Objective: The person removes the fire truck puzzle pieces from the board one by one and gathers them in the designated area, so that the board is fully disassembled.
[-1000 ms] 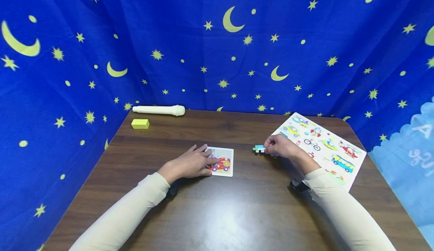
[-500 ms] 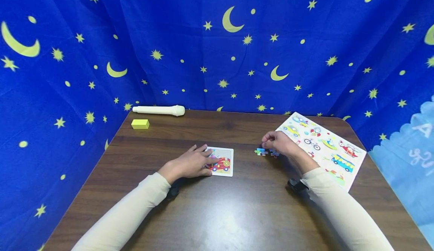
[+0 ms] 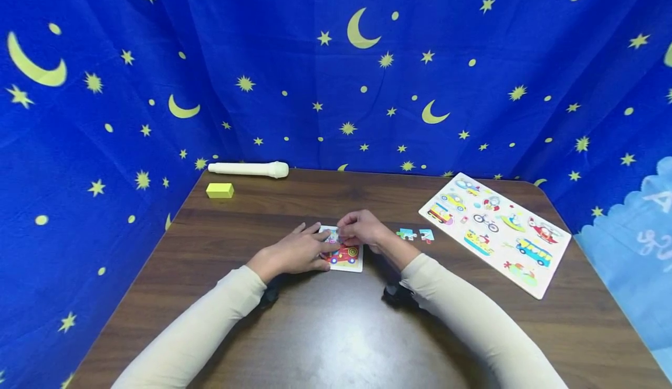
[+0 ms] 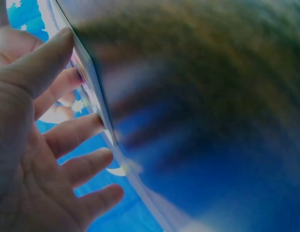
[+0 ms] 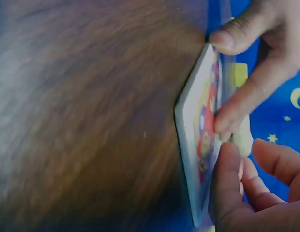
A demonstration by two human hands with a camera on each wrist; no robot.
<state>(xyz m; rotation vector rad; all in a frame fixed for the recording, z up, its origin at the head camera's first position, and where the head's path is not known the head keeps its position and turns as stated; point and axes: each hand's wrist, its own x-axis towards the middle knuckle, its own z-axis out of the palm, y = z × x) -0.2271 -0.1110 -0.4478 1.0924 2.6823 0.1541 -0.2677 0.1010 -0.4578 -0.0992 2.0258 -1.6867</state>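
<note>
A small framed jigsaw puzzle [image 3: 345, 256] with a red car picture and white border lies on the table. My left hand [image 3: 296, 251] rests on its left side, fingers spread and fairly straight; in the left wrist view its fingers [image 4: 75, 130] reach past the frame's edge. My right hand [image 3: 364, 229] is over the upper right of the puzzle, thumb and fingertips bent together in a pinch at a puzzle piece mostly hidden by the fingers. In the right wrist view the right fingers [image 5: 230, 164] meet the puzzle's face close to the left index finger [image 5: 237, 106].
Two loose puzzle pieces [image 3: 406, 234] lie right of the frame. Beyond them is a large white board [image 3: 506, 266] with vehicle pictures. A yellow block [image 3: 220, 191] and a white microphone-shaped object [image 3: 249, 169] stand at the back left. A blue star-patterned curtain [image 3: 294, 68] encloses the table.
My right hand has moved left from the loose pieces beside the white board to the framed puzzle. Two pieces there are now uncovered. The left hand has stayed on the frame.
</note>
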